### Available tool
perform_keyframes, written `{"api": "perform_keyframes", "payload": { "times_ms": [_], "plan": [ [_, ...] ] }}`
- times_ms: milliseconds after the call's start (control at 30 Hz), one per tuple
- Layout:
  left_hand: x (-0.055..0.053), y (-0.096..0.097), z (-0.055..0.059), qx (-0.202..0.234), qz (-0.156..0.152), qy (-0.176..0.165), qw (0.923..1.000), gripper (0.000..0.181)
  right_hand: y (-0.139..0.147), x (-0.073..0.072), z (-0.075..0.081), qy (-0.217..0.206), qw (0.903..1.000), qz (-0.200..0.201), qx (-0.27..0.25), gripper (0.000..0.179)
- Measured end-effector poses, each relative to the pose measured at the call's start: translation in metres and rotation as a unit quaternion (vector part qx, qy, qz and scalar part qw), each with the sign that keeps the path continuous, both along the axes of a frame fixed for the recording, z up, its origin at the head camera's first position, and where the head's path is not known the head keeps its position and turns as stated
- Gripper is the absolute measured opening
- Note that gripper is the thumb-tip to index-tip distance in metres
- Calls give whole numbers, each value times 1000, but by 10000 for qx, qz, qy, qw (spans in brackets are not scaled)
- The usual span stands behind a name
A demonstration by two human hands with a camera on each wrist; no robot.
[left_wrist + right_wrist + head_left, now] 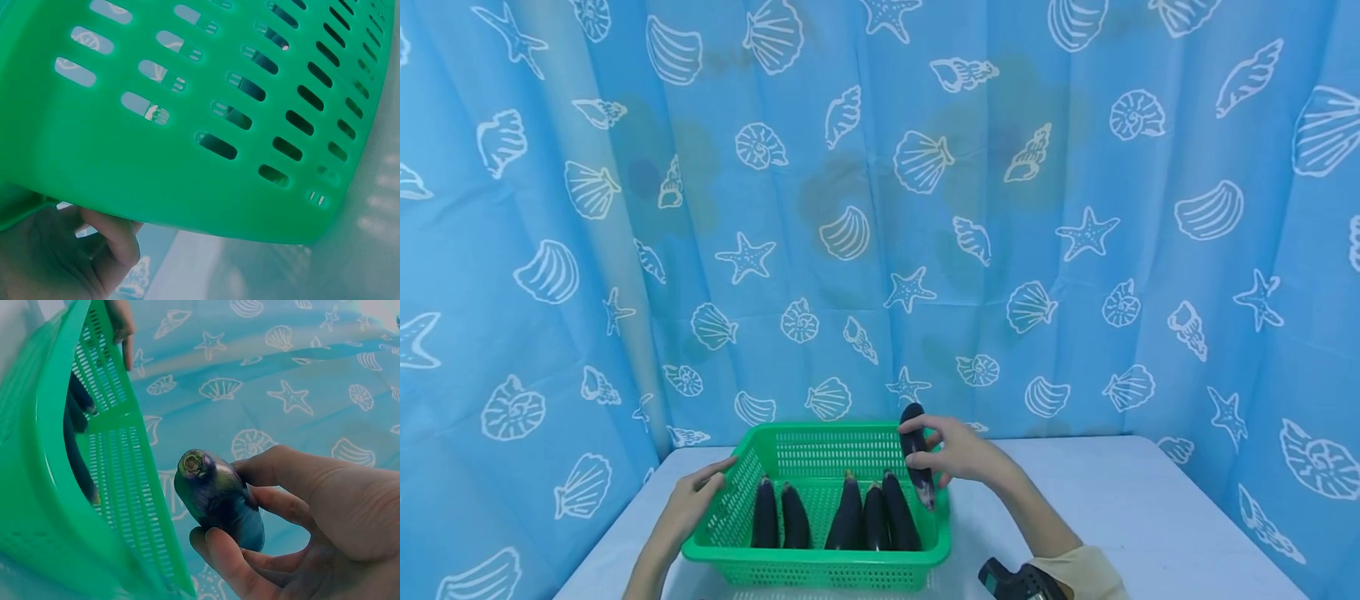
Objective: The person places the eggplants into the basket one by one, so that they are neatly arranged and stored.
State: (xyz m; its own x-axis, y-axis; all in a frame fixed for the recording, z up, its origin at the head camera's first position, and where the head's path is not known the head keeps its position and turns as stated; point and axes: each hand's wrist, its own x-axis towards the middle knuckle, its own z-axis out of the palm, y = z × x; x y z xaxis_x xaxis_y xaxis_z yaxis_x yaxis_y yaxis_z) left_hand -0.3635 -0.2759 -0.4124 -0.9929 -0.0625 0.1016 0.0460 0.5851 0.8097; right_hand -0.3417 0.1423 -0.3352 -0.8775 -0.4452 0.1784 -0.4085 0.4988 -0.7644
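A green plastic basket (722, 553) with slotted walls holds several dark eggplants (847, 517), lying side by side with stem ends toward the back. My right hand (962, 452) grips another eggplant (913, 443) above the basket's right rim, thumb on one side and fingers on the other. In the right wrist view this eggplant's (215, 497) stem end faces the camera. My left hand (688, 500) is at the left rim; in the left wrist view its bent fingers (119, 237) hold the rim, partly hidden by the basket wall (125, 162).
The basket stands on a white-covered table (1120, 500), whose surface extends to the right. Behind and at both sides hangs a blue curtain (880, 333) with white shell and starfish prints. A dark device (1015, 579) sits on my right wrist.
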Motion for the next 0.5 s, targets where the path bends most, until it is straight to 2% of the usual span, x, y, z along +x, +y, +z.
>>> {"api": "perform_keyframes", "payload": {
  "times_ms": [300,500],
  "plan": [
    [1,-1,0,21,-35,-9,10000,48,-16,-3,-5,-395,9989,130,-206,44],
    [0,0,0,43,-9,-2,10000,48,-24,-2,-7,-470,9984,216,-209,45]
  ]
}}
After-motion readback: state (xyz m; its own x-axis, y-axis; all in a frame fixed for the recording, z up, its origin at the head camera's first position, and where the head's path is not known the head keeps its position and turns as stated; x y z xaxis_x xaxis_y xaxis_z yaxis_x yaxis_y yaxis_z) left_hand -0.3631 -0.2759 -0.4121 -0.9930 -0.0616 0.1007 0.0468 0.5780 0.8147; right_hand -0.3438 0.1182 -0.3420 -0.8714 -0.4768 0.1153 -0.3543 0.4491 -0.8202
